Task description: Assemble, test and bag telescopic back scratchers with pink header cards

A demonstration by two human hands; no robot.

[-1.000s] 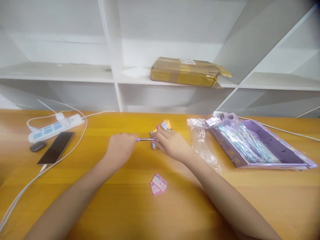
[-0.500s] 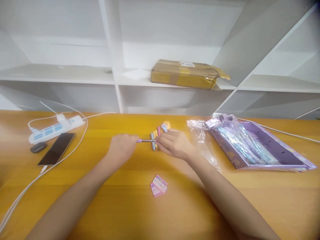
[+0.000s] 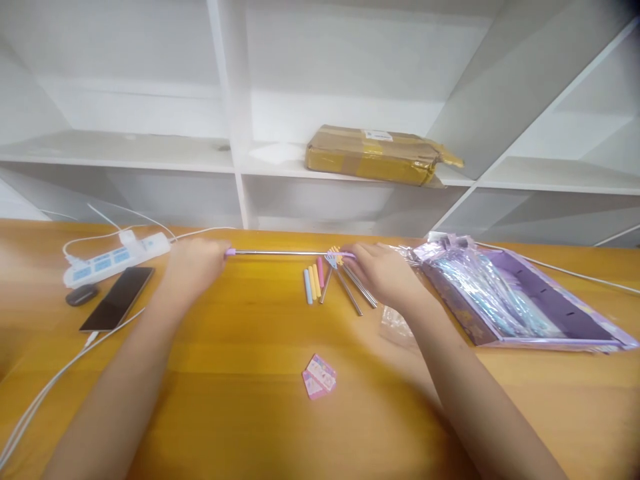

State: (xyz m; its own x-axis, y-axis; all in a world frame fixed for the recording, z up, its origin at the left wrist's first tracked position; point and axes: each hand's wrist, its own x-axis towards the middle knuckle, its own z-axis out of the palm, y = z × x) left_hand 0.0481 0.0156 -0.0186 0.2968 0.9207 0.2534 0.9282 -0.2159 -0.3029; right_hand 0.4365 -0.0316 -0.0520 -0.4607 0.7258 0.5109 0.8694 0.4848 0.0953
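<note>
Left grip (image 3: 197,270) and right grip (image 3: 381,272) are holding the rod (image 3: 280,253) by opposite ends, sticks (image 3: 314,283) lying nearer the right grip

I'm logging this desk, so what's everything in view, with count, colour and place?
Long rod: one, silver-purple, between hands
Tubes: four, blue/yellow/pink, centre
Hand-shaped pieces: two, blue/orange, behind tubes
Loose rods: several, silver, beside tubes
Cards: count unclear, pink, front
Wrapping: count unclear, clear, by right hand
Tray: one, purple, right
Packets: several, blue-purple, in tray
Parcel: one, brown, on shelving
Shelving: one, white, back
Power strip: one, white, left
Phone: one, black, left
Dark object: one, left
Cables: several, white, both sides
Desk: one, yellow-brown, below
Left hand, right hand: holding rod
</note>
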